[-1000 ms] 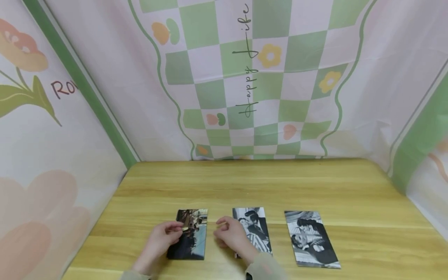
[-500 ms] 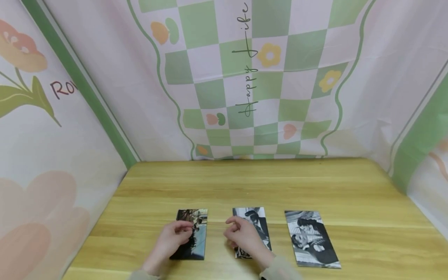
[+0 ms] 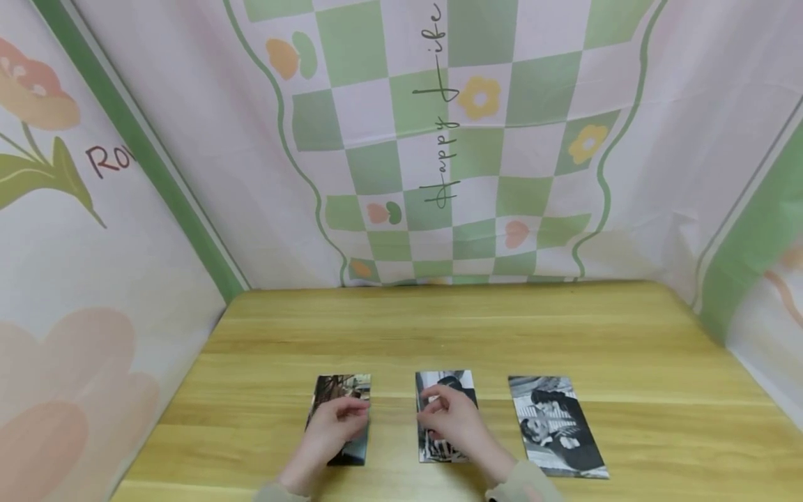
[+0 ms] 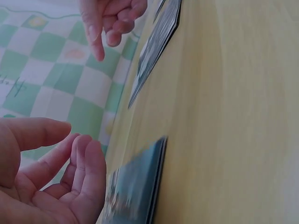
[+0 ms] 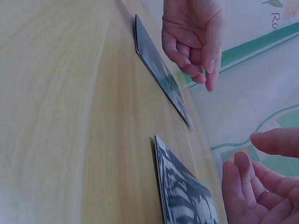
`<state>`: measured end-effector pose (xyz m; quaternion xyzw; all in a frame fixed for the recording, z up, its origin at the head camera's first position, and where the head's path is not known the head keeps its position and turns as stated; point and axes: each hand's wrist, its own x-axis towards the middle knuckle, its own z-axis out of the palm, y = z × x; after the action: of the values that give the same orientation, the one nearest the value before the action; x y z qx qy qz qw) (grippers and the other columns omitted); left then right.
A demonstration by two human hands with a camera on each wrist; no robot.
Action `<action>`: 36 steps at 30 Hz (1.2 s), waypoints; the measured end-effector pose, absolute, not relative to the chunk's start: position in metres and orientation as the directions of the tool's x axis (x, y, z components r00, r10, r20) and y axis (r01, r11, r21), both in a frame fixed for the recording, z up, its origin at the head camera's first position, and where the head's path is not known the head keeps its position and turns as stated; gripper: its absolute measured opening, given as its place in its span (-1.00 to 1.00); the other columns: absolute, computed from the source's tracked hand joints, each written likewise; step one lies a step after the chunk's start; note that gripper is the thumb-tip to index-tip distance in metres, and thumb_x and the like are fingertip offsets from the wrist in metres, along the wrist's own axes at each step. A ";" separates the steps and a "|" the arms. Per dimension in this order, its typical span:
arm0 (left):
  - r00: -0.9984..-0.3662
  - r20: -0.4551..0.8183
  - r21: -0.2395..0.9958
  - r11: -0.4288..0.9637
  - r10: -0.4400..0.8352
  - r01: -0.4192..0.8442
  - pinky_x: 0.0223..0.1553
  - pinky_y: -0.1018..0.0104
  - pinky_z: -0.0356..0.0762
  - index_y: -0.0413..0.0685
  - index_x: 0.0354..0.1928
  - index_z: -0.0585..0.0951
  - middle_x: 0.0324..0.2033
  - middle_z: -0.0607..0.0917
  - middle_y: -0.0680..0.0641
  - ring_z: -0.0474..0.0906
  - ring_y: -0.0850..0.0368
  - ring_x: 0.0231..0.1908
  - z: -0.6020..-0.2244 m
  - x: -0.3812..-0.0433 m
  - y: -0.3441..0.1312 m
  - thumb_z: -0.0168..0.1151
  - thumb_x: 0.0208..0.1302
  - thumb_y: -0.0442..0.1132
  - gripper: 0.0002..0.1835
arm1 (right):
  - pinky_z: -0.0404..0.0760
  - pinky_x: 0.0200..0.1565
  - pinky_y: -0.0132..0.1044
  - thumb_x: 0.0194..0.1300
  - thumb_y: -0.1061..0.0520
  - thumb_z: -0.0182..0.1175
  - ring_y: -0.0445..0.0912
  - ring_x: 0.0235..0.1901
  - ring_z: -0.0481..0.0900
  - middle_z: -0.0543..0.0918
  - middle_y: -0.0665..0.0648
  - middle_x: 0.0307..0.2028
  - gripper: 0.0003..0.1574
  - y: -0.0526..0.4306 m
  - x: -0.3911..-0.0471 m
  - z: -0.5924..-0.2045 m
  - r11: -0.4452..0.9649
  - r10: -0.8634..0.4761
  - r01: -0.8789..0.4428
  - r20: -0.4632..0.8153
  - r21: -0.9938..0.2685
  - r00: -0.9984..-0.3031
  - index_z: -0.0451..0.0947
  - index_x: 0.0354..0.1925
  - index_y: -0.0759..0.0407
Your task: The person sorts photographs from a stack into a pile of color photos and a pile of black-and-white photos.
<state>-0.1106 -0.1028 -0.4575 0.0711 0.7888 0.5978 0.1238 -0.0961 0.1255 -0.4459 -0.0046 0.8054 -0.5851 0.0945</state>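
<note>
Three photo cards lie in a row on the wooden table. My left hand (image 3: 334, 427) hovers over the left card (image 3: 343, 383), a dark colour picture with a blue patch, hiding much of it. Above the middle card (image 3: 448, 454), a black-and-white picture, is my right hand (image 3: 456, 418). Fingers of both hands are loosely bent, and nothing shows between thumb and fingertips in either wrist view. A layered dark edge shows on the left card (image 4: 135, 189) in the left wrist view. Untouched, the right card (image 3: 558, 429) shows two people in black and white.
The wooden table (image 3: 439, 328) reaches back to a hanging cloth (image 3: 420, 160) with green checks and flowers. Another printed cloth (image 3: 125, 265) borders the left side.
Both hands have drifted to the right, the left one further over the left card and the right one over the middle card. The cards stay where they were.
</note>
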 end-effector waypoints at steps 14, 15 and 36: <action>-0.939 -0.124 0.981 0.179 0.321 -0.068 -0.36 0.38 0.64 -0.51 -0.02 0.51 -0.27 0.64 -0.24 0.55 0.17 -0.37 -0.466 -0.109 -0.068 0.18 0.17 -0.41 -0.65 | 0.70 -0.43 -0.25 0.09 0.33 0.23 -0.09 -0.48 0.55 0.58 0.12 -0.44 -0.51 0.158 -0.093 -0.452 0.282 -0.063 0.128 -0.152 -0.951 -0.986 0.41 0.01 0.49; -0.939 -0.121 0.982 0.178 0.321 -0.065 -0.36 0.39 0.64 -0.51 -0.03 0.52 -0.27 0.64 -0.24 0.55 0.17 -0.38 -0.466 -0.109 -0.066 0.18 0.16 -0.42 -0.65 | 0.70 -0.43 -0.25 0.09 0.33 0.23 -0.08 -0.48 0.56 0.58 0.12 -0.44 -0.51 0.160 -0.093 -0.452 0.285 -0.059 0.131 -0.153 -0.950 -0.986 0.41 0.01 0.49; -0.936 -0.162 0.982 0.149 0.314 -0.120 -0.36 0.33 0.68 -0.45 -0.12 0.56 -0.35 0.62 -0.10 0.54 0.18 -0.40 -0.471 -0.105 -0.040 0.21 0.12 -0.44 -0.73 | 0.71 -0.41 -0.21 0.07 0.34 0.28 -0.07 -0.47 0.59 0.62 0.15 -0.39 -0.51 0.187 -0.092 -0.458 0.296 0.096 0.242 -0.223 -0.924 -0.970 0.44 -0.01 0.46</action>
<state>-0.1046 -0.0402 -0.4715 0.0657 0.7394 0.6489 0.1671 -0.0915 0.1865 -0.4582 0.1051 0.8025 -0.5840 0.0626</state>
